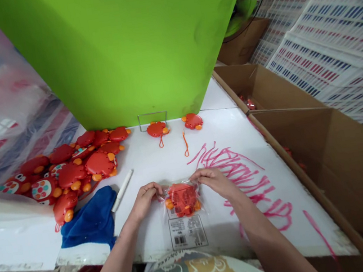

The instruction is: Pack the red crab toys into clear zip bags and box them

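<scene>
A red turtle- or crab-shaped plastic toy (183,199) with orange feet lies inside a clear plastic bag (164,213) on the white tabletop in front of me. My left hand (146,199) pinches the bag's upper left corner. At the upper right corner, the fingers of my right hand (211,180) are closed on the same bag. Below the toy shows clear film with a black printed label and barcode (187,232); I cannot tell whether it belongs to this bag or another beneath.
Red toys (71,173) are heaped at left, beside a blue cloth (90,220) and a white pen-like stick (122,191). Two toys with cords (157,129) lie near a wire stand and green panel (134,47). Pink strands (241,172) cover the right side, beside cardboard boxes (326,169).
</scene>
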Available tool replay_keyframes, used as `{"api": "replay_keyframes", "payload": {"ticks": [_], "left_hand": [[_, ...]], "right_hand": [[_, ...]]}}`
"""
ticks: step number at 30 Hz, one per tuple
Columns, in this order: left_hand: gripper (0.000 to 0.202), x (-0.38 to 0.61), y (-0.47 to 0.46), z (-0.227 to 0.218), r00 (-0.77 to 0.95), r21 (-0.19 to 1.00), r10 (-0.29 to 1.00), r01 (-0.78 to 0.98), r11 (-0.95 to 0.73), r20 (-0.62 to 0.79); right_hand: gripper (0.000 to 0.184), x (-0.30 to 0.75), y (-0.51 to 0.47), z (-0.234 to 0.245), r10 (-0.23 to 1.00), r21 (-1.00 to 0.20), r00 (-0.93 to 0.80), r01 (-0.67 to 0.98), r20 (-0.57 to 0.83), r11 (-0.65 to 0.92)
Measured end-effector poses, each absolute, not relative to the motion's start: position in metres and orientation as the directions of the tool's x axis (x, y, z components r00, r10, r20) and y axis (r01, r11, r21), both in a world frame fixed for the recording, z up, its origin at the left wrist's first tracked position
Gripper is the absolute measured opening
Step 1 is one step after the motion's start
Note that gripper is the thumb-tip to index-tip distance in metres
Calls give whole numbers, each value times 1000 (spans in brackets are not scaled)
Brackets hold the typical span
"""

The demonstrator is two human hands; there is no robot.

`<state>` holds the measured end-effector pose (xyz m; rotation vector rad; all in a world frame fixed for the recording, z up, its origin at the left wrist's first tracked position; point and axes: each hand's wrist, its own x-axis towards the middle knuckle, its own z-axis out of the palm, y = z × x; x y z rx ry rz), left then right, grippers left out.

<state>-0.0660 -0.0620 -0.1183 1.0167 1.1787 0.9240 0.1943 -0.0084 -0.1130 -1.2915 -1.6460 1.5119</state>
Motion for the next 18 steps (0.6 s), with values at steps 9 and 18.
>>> {"api": "replay_keyframes", "payload": {"ticks": [9, 18], "left_hand": [[42, -52, -67, -121, 10, 953, 973, 204, 225, -232], [11, -19, -85, -128, 141, 535, 978, 820, -202, 152]], "right_hand": [[22, 198, -9, -102, 956, -954, -265, 296, -123, -40], [32, 250, 8, -38, 504, -613, 444, 753, 741, 238]]}}
